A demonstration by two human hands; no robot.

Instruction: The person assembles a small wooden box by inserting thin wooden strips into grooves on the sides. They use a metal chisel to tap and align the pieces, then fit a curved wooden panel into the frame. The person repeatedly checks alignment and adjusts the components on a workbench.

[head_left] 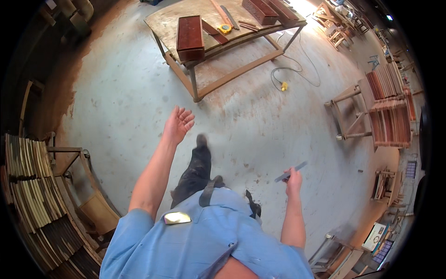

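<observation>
My left hand (178,124) is held out over the floor, its fingers loosely apart and nothing in them. Farther right, my right hand (293,180) grips a flat grey strip-like tool (291,172), whose exact kind I cannot make out. Ahead stands a wooden worktable (163,29), apart from both hands. On it lie a reddish-brown wooden box (190,32), a yellow tape measure (225,29), a flat dark red board (214,35) and a long thin blade-like piece (229,17). Another reddish-brown box (260,11) sits toward the table's far right.
A cable with a yellow end (284,86) lies on the floor right of the table. A wheeled rack of stacked wooden strips (389,107) stands at the right. Stacked wooden slats (35,186) and a wooden cart (95,211) are at the left.
</observation>
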